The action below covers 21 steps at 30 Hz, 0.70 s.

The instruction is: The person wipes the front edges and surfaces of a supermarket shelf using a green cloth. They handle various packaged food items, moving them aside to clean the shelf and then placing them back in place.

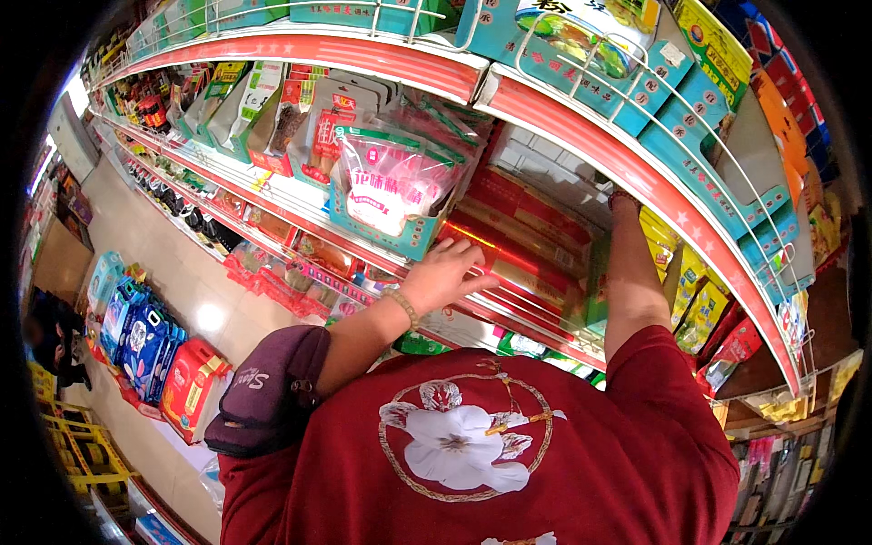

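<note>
My left hand [453,274] lies at the front edge of a middle shelf, fingers apart, its fingertips at the left end of some shiny red cartons [524,248]. Just beyond it stands a teal display box [385,228] filled with clear bags of white seasoning [378,180]. My right forearm [633,272] reaches deep into the same shelf, right of the red cartons. A reddish band circles that wrist. The upper shelf hides my right hand, so whatever it touches is out of sight. Yellow packets [702,313] hang or stand right of the forearm.
Above my arms curves the upper shelf's red edge strip [633,170], with wire guards and teal boxes. A purple arm pouch [269,392] is on my left arm. Blue packs [146,347] and a red pack [194,388] stand on the tiled floor [225,293] at left.
</note>
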Tool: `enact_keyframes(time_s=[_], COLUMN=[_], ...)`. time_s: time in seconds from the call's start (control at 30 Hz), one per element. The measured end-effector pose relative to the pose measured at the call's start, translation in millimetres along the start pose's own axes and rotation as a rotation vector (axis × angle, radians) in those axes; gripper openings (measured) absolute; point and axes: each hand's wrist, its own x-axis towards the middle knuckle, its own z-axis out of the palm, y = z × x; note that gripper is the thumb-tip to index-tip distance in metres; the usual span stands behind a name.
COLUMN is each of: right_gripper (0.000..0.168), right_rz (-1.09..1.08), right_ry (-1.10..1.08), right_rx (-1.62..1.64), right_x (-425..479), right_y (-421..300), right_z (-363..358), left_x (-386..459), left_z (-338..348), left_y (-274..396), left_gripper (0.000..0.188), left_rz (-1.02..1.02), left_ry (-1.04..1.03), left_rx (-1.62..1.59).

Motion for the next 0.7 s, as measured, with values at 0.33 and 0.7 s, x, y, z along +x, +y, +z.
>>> enact_keyframes(time_s=[0.33,0.7], right_gripper=[0.046,0.056], right_rz=[-0.010,-0.113], right_ry=[-0.116,-1.002], right_rx=[-0.052,-0.277], right_x=[-43,-102], right_y=[-21,-110], right_z=[-5,-145], left_x=[5,-2], left_z=[2,0], left_y=[-2,-2], left_gripper=[0.038,0.038], left_rz=[0.027,0.029], left_ry=[0.029,0.047], left_rx=[-0.016,0.030])
